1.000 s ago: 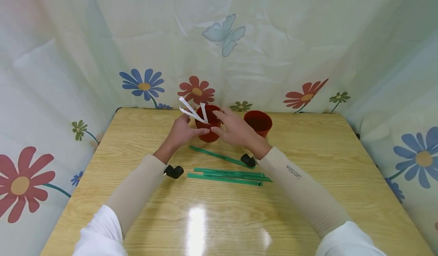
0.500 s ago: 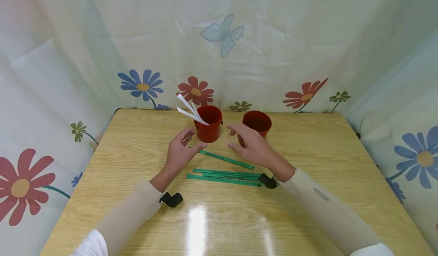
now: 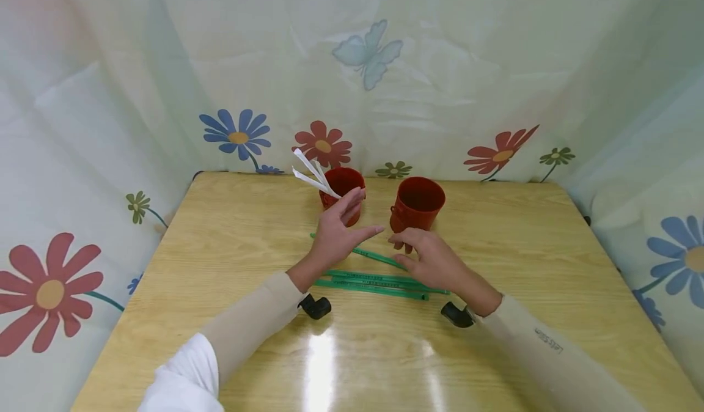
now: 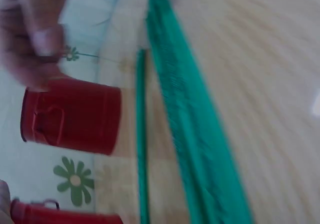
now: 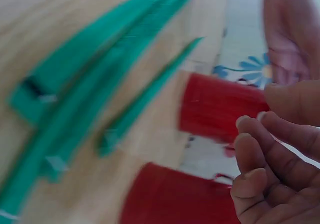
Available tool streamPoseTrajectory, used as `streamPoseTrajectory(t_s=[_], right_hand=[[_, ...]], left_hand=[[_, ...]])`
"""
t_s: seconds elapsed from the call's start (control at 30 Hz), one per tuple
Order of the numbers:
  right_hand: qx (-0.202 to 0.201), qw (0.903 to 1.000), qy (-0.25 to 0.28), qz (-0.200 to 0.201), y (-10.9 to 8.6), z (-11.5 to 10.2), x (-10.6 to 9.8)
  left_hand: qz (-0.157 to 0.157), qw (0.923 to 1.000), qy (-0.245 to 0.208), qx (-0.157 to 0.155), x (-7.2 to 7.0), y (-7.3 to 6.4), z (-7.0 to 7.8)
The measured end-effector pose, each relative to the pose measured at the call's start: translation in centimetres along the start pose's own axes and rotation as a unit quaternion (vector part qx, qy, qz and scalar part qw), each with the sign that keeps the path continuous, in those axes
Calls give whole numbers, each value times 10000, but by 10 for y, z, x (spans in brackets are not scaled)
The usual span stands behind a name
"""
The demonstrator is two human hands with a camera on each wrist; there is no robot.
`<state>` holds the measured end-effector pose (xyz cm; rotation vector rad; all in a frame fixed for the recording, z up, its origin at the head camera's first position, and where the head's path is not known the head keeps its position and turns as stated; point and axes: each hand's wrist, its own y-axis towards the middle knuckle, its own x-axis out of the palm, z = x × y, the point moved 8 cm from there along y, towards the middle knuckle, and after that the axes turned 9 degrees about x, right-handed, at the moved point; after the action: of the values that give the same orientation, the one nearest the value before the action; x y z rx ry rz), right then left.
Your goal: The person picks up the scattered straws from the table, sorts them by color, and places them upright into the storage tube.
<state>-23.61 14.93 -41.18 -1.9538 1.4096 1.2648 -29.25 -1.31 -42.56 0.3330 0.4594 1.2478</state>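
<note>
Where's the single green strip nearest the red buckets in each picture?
Head: green strip just below centre, partly behind the left hand.
Left wrist: green strip vertical, just left of centre.
Right wrist: green strip diagonal, around mid-picture.
Shared landmark: the green bundle, below, right and left of it respectively.

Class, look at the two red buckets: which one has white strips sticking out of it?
The left red bucket: white strips slant out over its rim. None show in the right red bucket.
</note>
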Motion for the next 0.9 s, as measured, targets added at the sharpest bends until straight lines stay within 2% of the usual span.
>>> streamPoseTrajectory(t_s=[0.17, 0.33, 0.57, 0.67, 0.8, 0.9], right_hand=[[106, 9992, -165, -360, -8, 25, 17], [52, 9982, -396, -457, -9, 37, 29], [0, 9964, -764, -372, -4, 43, 43], [-43, 9955, -898, -291, -2, 42, 45], [-167, 9927, -1147, -330, -1, 38, 48], [-243, 9862, -1558, -507, 0, 34, 51]], left_hand=[[-322, 9989, 214, -259, 30, 21, -2], [-647, 9938, 780, -458, 51, 41, -6], [-823, 9816, 1603, -627, 62, 65, -10], [-968, 9776, 1777, -581, 66, 72, -11], [-1159, 9748, 1840, -493, 71, 78, -11], [-1268, 9754, 1731, -507, 74, 79, -12]])
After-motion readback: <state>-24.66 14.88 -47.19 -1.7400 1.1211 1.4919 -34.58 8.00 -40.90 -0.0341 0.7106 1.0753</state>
